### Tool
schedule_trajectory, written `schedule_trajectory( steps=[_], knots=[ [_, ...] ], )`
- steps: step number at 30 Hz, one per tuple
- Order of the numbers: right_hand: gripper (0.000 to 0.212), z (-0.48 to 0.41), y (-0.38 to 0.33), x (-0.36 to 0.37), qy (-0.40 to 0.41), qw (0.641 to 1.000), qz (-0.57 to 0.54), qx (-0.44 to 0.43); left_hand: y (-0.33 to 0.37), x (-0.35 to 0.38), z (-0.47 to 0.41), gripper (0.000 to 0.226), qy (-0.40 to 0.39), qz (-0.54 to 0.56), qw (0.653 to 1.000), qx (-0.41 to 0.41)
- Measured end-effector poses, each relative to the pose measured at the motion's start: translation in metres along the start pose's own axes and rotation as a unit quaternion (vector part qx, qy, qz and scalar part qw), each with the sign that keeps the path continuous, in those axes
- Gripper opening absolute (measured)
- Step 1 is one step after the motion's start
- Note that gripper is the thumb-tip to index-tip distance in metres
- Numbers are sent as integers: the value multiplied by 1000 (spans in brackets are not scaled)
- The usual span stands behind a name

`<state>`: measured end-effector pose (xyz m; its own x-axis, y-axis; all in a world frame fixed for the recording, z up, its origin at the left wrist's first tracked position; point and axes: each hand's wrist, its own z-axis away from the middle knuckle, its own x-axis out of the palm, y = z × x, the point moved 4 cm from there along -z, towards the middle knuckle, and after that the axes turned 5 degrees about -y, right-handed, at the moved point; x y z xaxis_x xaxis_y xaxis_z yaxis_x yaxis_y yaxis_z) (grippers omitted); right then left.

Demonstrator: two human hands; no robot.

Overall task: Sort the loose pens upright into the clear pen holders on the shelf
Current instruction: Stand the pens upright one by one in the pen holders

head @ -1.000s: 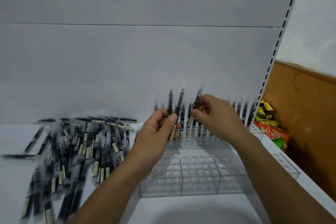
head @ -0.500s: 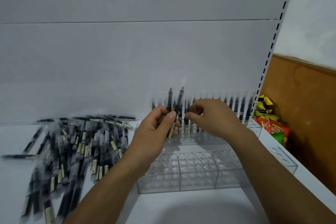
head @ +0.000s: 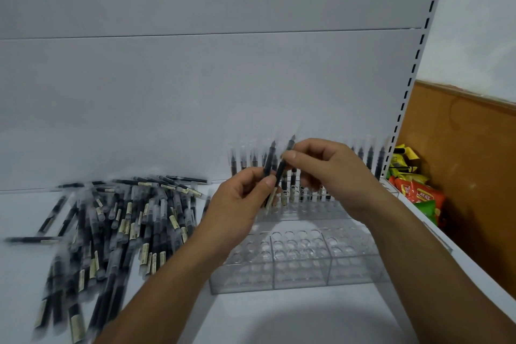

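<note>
Left hand (head: 237,207) grips two slim black pens (head: 268,160) upright. Right hand (head: 332,173) pinches one near its top. Beneath them is a clear plastic pen holder (head: 301,262), its rear row of standing pens (head: 371,156) partly hidden by the hands. Blurred loose pen pile (head: 111,220) lies left on the white shelf (head: 279,315).

You can read nothing: print on the red snack packet (head: 418,194) at three o'clock and labels on loose pens (head: 120,229) blur
</note>
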<state>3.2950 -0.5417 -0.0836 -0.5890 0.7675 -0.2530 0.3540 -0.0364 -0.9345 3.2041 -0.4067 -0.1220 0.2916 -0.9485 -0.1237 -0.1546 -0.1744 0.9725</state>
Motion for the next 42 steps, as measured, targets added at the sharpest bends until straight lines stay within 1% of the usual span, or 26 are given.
schedule_trajectory(
  steps=[1, 3, 4, 5, 6, 8, 11, 15, 20, 22, 29, 32, 34, 40, 42],
  knots=[
    [11, 0, -1, -4, 22, 1000, -21, -7, 0, -2, 0, 15, 20, 5, 1000, 2],
    [10, 0, -3, -17, 97, 994, -48, -27, -1, -7, 0, 14, 56, 35, 998, 1],
    [9, -1, -3, -24, 139, 989, -31, -38, -1, -9, 1, 15, 65, 48, 997, -1],
    [7, -1, -2, -29, 172, 984, 11, -47, 0, -9, 1, 15, 68, 54, 996, -4],
    [6, -2, 0, -31, 187, 979, 66, -51, 0, -9, 2, 15, 65, 57, 996, -5],
    [6, -5, 5, -29, 175, 970, 163, -47, 0, -8, 2, 14, 56, 57, 997, -9],
    [7, -10, 10, -24, 162, 952, 257, -43, -1, -6, 1, 13, 47, 52, 998, -10],
    [13, -14, 14, -23, 151, 944, 291, -37, 0, -5, 1, 13, 39, 49, 998, -8],
    [18, -17, 24, -18, 86, 920, 382, 12, -1, -4, 1, 13, 28, 32, 999, -9],
    [19, -17, 26, -19, 81, 917, 389, 19, -1, -3, 1, 13, 23, 26, 999, -10],
    [14, -10, 21, -28, 94, 934, 345, 1, -1, -2, 2, 12, 26, 15, 999, -20],
    [21, -13, 21, -25, 102, 928, 358, 5, -1, -2, 2, 12, 26, 6, 999, -23],
    [25, -16, 22, -21, 88, 927, 365, 5, 0, -2, 2, 13, 24, 5, 999, -24],
    [29, -23, 16, -12, 91, 892, 444, -5, -1, -2, 1, 14, 25, 0, 999, -31],
    [29, -24, 15, -11, 89, 888, 451, -2, -2, -2, 1, 14, 25, 0, 999, -32]
  ],
)
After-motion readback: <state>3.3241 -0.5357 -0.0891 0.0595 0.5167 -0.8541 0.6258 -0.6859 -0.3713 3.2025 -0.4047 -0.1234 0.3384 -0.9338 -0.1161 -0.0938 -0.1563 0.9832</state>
